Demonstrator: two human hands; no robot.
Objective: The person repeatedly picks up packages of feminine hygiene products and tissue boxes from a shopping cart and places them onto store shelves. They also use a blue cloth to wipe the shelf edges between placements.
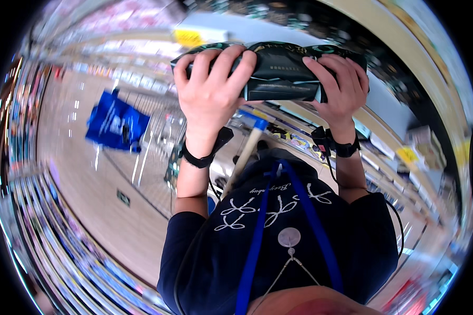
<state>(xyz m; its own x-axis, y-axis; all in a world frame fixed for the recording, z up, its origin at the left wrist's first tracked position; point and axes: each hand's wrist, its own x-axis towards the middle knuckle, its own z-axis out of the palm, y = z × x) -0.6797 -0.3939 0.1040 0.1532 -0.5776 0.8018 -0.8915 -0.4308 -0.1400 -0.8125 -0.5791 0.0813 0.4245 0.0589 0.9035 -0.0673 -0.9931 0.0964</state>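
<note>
Several dark packs with green and gold markings (282, 67) are pressed side by side in a row between my hands, held up in front of a shelf. My left hand (213, 80) grips the left end, fingers spread over the top. At the right end, my right hand (341, 84) curls its fingers over the packs. Both thumbs are mostly hidden beneath. Each wrist wears a black strap with a small device. More dark packs (382, 59) fill the shelf behind, though they are blurred.
Shelves with yellow price tags (407, 154) curve along the right and top. A wire shopping cart (157, 114) stands at the left with a blue bag (116, 123) at its far side. A pale pole with a blue cap (252, 143) rises near my body. Stocked shelves (82, 267) line the lower left.
</note>
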